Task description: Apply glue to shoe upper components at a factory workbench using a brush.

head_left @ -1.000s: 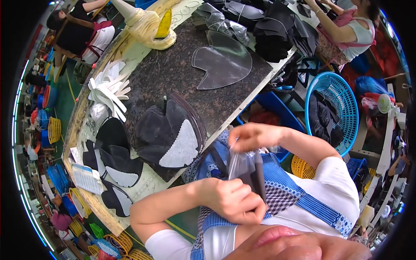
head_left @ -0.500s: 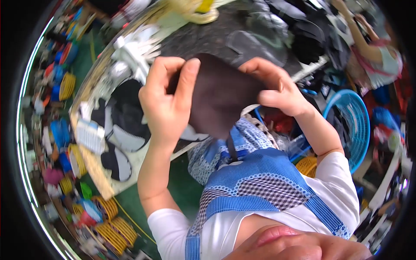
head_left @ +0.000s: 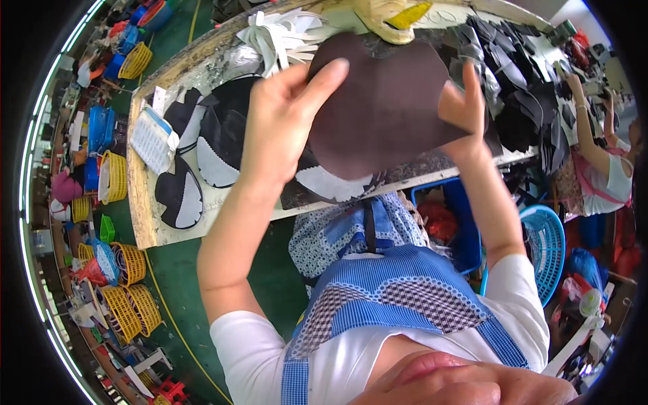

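Observation:
Up over the worktable I hold a dark brown, flat, leather-like piece (head_left: 378, 111) with rounded lobes and a notch in its far edge. My left hand (head_left: 283, 125) is closed on its left edge, thumb on top and fingers behind. Closed at the right edge is my right hand (head_left: 467, 118), its thumb against the piece and a pointed corner lying across the palm side. Left of my left hand lie black-and-grey shoe upper pieces (head_left: 219, 152) with zigzag edges. Another grey-edged piece (head_left: 334, 182) lies partly hidden beneath the brown one.
On the worktable (head_left: 233, 219) are white strips (head_left: 273, 37), a pale yellow roll (head_left: 378, 17), a wrapped pad (head_left: 154, 138) and piled black cut pieces (head_left: 520, 88). A blue crate (head_left: 466, 229) and light-blue basket (head_left: 545, 250) stand to the right. A co-worker (head_left: 607, 158) sits at far right.
The brown piece has been turned and spread flatter, showing its notched outline. My right hand has moved outward to its right edge. The view has shifted, showing more of the table.

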{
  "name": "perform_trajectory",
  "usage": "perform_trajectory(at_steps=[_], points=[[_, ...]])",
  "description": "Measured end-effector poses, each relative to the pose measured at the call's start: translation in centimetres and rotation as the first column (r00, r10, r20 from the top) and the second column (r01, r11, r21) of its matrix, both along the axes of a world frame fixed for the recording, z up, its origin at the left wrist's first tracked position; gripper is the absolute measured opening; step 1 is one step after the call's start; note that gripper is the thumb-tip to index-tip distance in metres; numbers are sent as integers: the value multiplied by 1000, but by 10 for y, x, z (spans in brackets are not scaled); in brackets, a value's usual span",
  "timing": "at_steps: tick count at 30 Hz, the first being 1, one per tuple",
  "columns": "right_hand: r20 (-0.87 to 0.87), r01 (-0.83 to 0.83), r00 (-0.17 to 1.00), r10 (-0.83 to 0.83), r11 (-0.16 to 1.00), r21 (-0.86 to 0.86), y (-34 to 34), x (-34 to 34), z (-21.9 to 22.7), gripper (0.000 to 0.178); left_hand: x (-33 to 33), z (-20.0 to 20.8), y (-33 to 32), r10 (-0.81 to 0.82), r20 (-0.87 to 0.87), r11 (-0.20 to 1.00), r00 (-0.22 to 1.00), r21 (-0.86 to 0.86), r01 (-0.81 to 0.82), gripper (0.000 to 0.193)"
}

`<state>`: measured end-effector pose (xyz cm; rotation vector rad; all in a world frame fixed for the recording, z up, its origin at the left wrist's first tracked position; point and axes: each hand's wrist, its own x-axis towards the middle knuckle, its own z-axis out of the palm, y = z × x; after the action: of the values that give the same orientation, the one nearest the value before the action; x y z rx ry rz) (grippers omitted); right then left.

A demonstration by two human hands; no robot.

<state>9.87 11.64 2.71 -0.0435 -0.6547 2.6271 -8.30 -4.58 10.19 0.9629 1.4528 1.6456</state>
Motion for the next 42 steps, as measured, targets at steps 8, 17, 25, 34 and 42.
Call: perform_trajectory(at_steps=[8, 17, 25, 34, 42], points=[[188, 293, 765, -615, 594, 749, -91, 18, -12, 63, 46, -77, -80, 202, 554, 979, 808, -117, -165, 41], [428, -65, 804, -413, 654, 754, -87, 36, -13, 44, 48, -87, -143, 146, -295, 976, 944, -115, -187, 33], [381, -13, 720, -579, 539, 842, -76, -11, -42, 52, 1, -116, -99, 364, -193, 922, 911, -62, -381, 32], [400, -63, 629, -667, 469, 881, -85, -12, -63, 55, 1, -149, -101, 375, -110, 916, 921, -111, -386, 32], [385, -159, 570, -726, 362, 918, -86, -18, -60, 53, -6, -134, -74, 287, -899, 867, 332, 96, -489, 37]])
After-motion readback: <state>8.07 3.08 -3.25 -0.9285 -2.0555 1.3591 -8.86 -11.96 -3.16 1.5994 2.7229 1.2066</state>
